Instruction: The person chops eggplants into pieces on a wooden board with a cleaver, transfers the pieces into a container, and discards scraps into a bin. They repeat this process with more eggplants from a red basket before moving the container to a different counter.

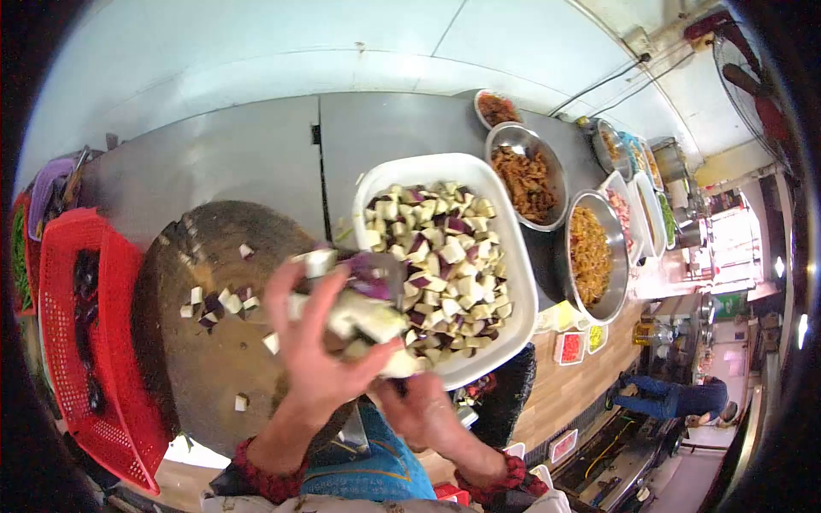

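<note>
Your left hand [310, 363], half-spread, grips eggplant pieces [369, 318]; your right hand [426, 409] beside it seems curled, its hold blurred. Parted fingers could spill pieces short of the white tub [523, 295], just right.

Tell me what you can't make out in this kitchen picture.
What the right hand holds, if anything: head view, hidden by its own fingers and the left hand.
Bottom of the white tub: head view, covered by eggplant cubes.
Lettering on the blue cloth: head view, too small and blurred.
What the far person's hands are doing: head view, too small.
</note>
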A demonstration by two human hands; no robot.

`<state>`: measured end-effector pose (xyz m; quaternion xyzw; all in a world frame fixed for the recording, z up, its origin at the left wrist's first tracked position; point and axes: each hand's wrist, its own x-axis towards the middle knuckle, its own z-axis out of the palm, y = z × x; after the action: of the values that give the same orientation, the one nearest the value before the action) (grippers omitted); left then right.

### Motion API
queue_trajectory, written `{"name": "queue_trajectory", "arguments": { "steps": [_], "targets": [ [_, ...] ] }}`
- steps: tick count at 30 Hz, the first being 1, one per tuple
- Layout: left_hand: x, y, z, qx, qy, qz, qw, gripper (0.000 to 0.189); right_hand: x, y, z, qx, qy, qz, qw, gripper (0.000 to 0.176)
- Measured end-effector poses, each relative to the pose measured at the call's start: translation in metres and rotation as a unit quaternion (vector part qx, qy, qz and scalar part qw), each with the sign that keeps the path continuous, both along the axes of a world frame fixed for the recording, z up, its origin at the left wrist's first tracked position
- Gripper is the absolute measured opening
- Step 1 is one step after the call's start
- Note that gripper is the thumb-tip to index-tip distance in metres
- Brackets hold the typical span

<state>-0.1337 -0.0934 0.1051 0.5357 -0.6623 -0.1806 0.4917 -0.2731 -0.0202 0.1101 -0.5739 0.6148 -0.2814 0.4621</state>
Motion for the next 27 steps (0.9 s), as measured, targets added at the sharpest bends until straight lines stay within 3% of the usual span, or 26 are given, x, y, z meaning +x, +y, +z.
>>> {"name": "queue_trajectory", "arguments": {
  "steps": [1,2,3,5,7,11,15,17,19,21,22,24,27],
  "targets": [
    [-0.022,-0.010,-0.003,-0.006,0.036,-0.032,0.999,0.077,-0.018,-0.002,0.008,0.015,0.000,-0.034,0.999,0.016],
    [-0.044,-0.020,-0.007,-0.019,0.063,-0.062,0.996,0.077,-0.040,-0.008,0.014,-0.074,0.085,-0.012,0.994,0.019],
    [-0.068,-0.026,-0.013,-0.012,0.134,-0.083,0.987,0.074,-0.054,-0.013,0.022,-0.032,0.147,-0.057,0.987,0.023],
    [-0.102,-0.036,-0.030,0.032,0.163,-0.125,0.978,0.065,-0.089,-0.023,0.021,-0.068,0.285,-0.074,0.953,0.016],
    [-0.105,-0.033,-0.045,0.047,0.125,-0.120,0.984,0.061,-0.111,-0.027,0.023,-0.069,0.433,-0.091,0.894,0.016],
    [-0.046,-0.024,-0.038,0.024,0.020,-0.036,0.999,0.044,-0.127,-0.021,0.018,-0.097,0.449,-0.187,0.868,0.016],
    [0.080,-0.016,-0.062,0.033,-0.142,0.118,0.982,0.040,-0.122,-0.008,0.019,-0.158,0.308,-0.206,0.915,0.012],
    [0.148,-0.014,-0.084,0.033,-0.191,0.156,0.968,0.040,-0.108,0.007,0.015,0.026,0.026,-0.182,0.983,0.012],
    [0.199,-0.001,-0.102,0.130,-0.240,0.188,0.943,0.047,-0.079,0.016,0.012,0.183,-0.175,-0.151,0.956,0.012],
    [0.229,0.005,-0.124,0.176,-0.214,0.134,0.951,0.056,-0.040,0.019,0.002,0.265,-0.218,-0.094,0.935,0.014],
    [0.226,0.006,-0.124,0.185,-0.293,0.131,0.929,0.059,-0.021,0.024,-0.011,0.268,-0.224,-0.080,0.934,0.014],
    [0.211,-0.001,-0.107,0.184,-0.248,0.053,0.950,0.060,0.007,0.035,-0.047,0.208,-0.104,-0.035,0.972,0.018],
    [0.195,-0.017,-0.101,0.150,-0.212,-0.007,0.966,0.060,0.035,0.028,-0.074,0.179,-0.067,-0.033,0.981,0.020]
  ]
}}
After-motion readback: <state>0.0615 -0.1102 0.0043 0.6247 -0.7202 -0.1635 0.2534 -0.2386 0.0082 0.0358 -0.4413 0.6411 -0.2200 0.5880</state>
